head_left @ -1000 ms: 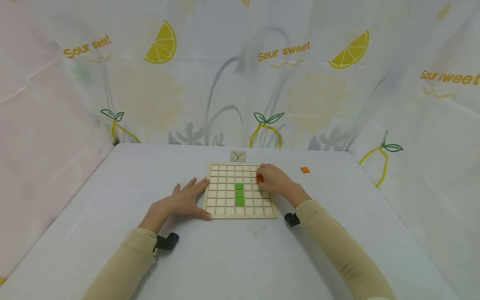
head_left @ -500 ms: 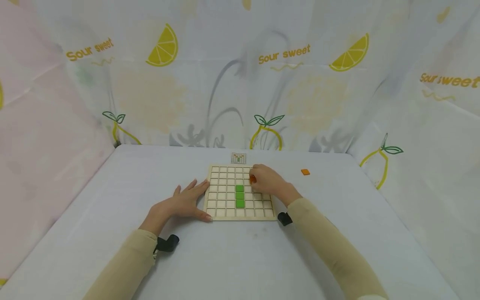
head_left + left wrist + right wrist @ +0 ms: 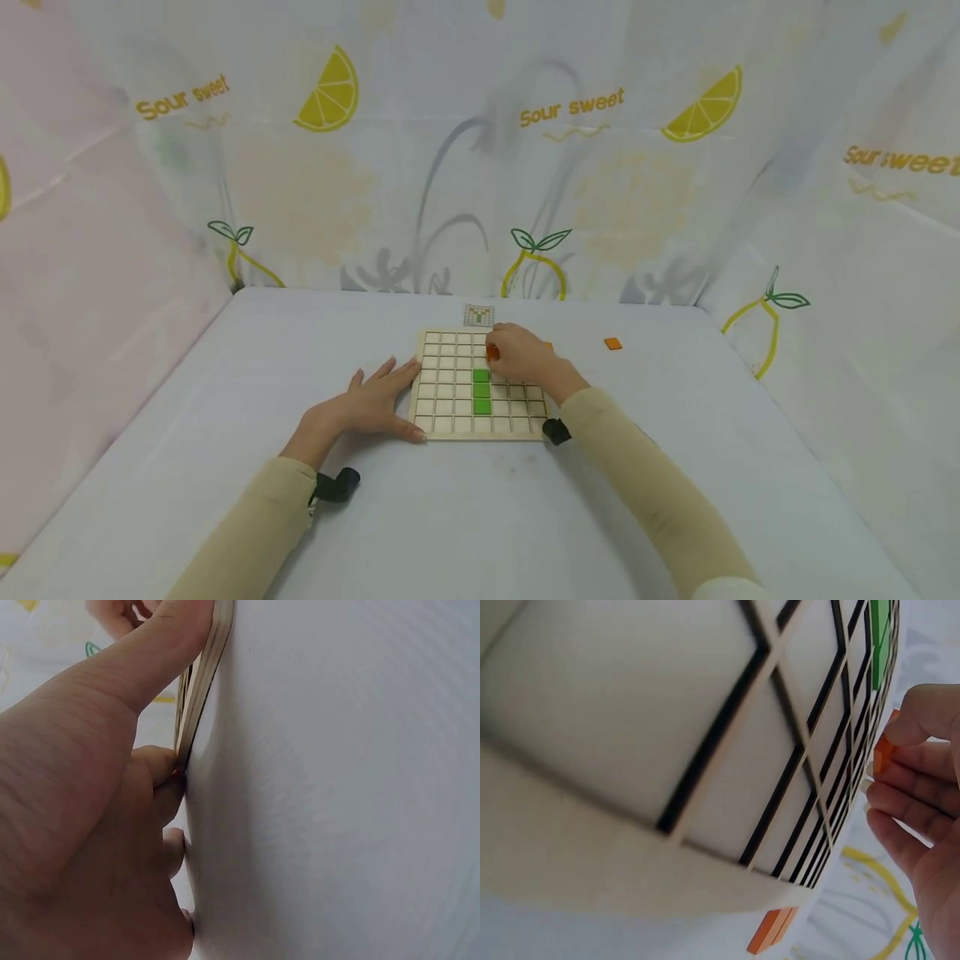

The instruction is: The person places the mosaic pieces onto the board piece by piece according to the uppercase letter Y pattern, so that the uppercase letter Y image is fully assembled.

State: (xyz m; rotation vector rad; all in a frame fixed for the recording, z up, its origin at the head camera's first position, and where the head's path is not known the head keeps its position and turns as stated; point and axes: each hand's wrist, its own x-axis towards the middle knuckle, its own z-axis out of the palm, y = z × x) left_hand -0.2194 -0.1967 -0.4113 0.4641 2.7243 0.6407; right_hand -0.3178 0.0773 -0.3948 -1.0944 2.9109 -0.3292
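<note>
A pale wooden grid board (image 3: 446,435) lies on the white table with three green tiles (image 3: 482,391) in a column near its middle. My right hand (image 3: 525,357) is over the upper right part of the board, pinching an orange tile (image 3: 492,352) between thumb and fingers. The right wrist view shows that orange tile (image 3: 883,750) at the fingertips, close to the grid. At the board's left side rests my left hand (image 3: 367,406), fingers spread; its thumb (image 3: 161,645) touches the front left corner. The grid cells under my right hand are hidden.
Behind the board lies a small printed card (image 3: 478,315). One loose orange tile (image 3: 612,342) is to the right on the table; another orange tile (image 3: 548,345) shows partly past my right hand. A patterned cloth (image 3: 420,167) hangs along the back.
My right hand has moved left across the board with the orange tile, toward the column above the green tiles. Another orange tile has come into view behind it. My left hand stays put.
</note>
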